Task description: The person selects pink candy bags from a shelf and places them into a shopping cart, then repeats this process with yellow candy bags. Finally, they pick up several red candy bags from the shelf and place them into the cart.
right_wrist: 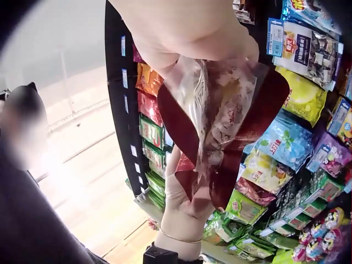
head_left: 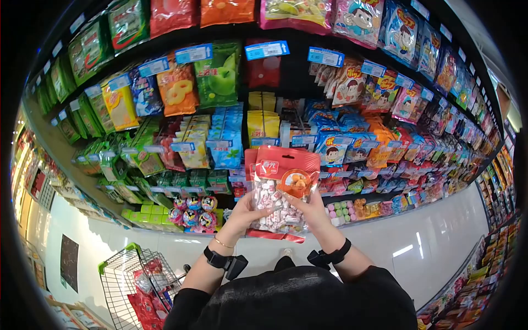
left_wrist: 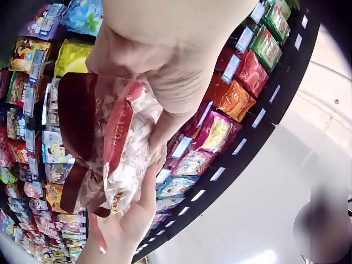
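In the head view, a red candy bag (head_left: pixel 287 165) is held upright in front of the shelves. White-and-pink wrapped candies show through its clear window. My left hand (head_left: pixel 242 215) grips its left side, the thumb lying across the front. On the opposite side my right hand (head_left: pixel 315 213) grips it, thumb over the window. Behind it, the red edge of a second bag (head_left: pixel 249 163) sticks out at the left and below. The left wrist view shows the candy bag (left_wrist: pixel 132 143) side-on between both hands. Dark red backs of the bags (right_wrist: pixel 179 124) flare apart in the right wrist view.
Shelves of hanging candy bags, such as a green apple one (head_left: pixel 218 77), curve across the front, with blue price tags (head_left: pixel 267 50). A wire shopping cart (head_left: pixel 118 275) holding red packages (head_left: pixel 146 308) stands at lower left. Pale tiled floor (head_left: pixel 379 245) lies below.
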Available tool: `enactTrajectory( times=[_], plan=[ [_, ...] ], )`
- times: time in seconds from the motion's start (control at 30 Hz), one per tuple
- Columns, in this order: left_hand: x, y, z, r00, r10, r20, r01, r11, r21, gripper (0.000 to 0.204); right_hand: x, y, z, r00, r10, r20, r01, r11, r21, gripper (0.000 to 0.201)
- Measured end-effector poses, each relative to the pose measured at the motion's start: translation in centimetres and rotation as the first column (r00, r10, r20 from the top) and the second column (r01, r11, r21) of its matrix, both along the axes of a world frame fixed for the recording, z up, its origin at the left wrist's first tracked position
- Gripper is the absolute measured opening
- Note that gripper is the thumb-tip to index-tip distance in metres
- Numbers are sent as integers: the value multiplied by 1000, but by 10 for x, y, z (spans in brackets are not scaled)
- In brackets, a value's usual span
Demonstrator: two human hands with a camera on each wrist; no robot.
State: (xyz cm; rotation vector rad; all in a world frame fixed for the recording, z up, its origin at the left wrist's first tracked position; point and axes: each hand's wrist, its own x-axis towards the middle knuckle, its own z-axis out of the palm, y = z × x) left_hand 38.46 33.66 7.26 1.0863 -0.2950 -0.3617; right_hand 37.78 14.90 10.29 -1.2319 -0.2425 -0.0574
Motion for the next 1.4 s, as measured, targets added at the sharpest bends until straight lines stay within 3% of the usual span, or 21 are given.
enactTrajectory(
  times=[0.1, 0.2, 0.3, 0.33, 0.37, 0.43, 0.5, 0.57, 0.63, 0.67, 0.7, 0.73, 0.77, 0.83, 0.9, 0.97, 1.03, 1.1, 1.13, 1.3, 1.4],
  plan=[
    [24, -14, 1, 1000, 13, -28, -12, 999, 34, 50, 24, -13, -4, 1000, -12, -12, 12, 1000, -27, 39],
    [47, -38, 12, 998, 32, -57, -31, 999, 10, 40, 51, -31, 1, 996, -90, 23, 87, 989, 120, 36],
    [77, -57, 12, 999, 20, -38, -17, 997, 81, 39, 84, -58, 0, 978, -181, 101, 176, 983, 53, 32],
    [86, -66, 15, 999, 38, -24, -36, 996, 86, 37, 95, -71, 5, 877, -295, 380, 419, 855, -304, 37],
    [95, -74, 18, 999, 45, -27, -42, 995, 89, 37, 102, -79, 9, 880, -290, 376, 413, 859, -303, 37],
    [110, -89, 26, 995, 74, -68, -77, 997, -31, 35, 110, -90, 32, 634, -338, 695, 741, 523, -421, 47],
    [125, -101, 31, 992, 110, -59, -113, 992, -63, 34, 128, -103, 29, 617, -315, 721, 744, 534, -403, 50],
    [143, -107, 25, 988, 147, -51, -149, 988, -39, 35, 139, -109, 33, 607, -290, 740, 766, 462, -448, 48],
    [155, -115, 25, 981, 193, -19, -194, 980, -40, 32, 159, -119, 26, 593, -275, 757, 755, 515, -405, 48],
    [159, -117, 25, 974, 226, 33, -227, 973, 30, 29, 171, -125, 22, 781, -226, 583, 520, 752, -405, 49],
    [163, -119, 25, 964, 253, 85, -261, 960, 97, 27, 180, -129, 22, 914, -103, 392, 243, 914, -325, 51],
    [168, -117, 18, 952, 292, 92, -305, 933, 191, 24, 185, -129, 29, 921, -37, 388, 128, 969, -212, 51],
    [171, -117, 18, 949, 302, 93, -314, 932, 184, 24, 191, -131, 32, 920, -26, 391, 120, 969, -218, 51],
    [173, -117, 30, 913, 322, 252, -384, 887, 258, 24, 202, -131, 37, 966, 107, 235, -94, 993, -66, 50],
    [178, -114, 42, 905, 327, 272, -400, 872, 282, 25, 208, -125, 48, 969, 97, 225, -92, 995, -34, 42],
    [185, -106, 43, 903, 293, 313, -403, 831, 384, 26, 214, -119, 57, 989, 145, 29, -146, 989, 37, 33],
    [197, -101, 35, 847, 327, 420, -476, 818, 323, 25, 227, -113, 58, 991, 133, 20, -134, 989, 67, 27],
    [211, -91, 24, 827, 368, 424, -547, 699, 460, 28, 231, -105, 70, 994, 105, -27, -103, 993, 63, 27],
    [208, -91, 37, 805, 416, 423, -562, 765, 316, 37, 235, -100, 70, 996, 83, 12, -84, 995, 54, 27],
    [231, -64, 35, 831, 363, 423, -512, 796, 323, 44, 244, -71, 78, 999, 21, 27, -23, 996, 89, 26],
    [242, -55, 43, 807, 368, 463, -496, 846, 193, 43, 251, -58, 78, 992, -114, 59, 110, 992, 67, 27]
  ],
)
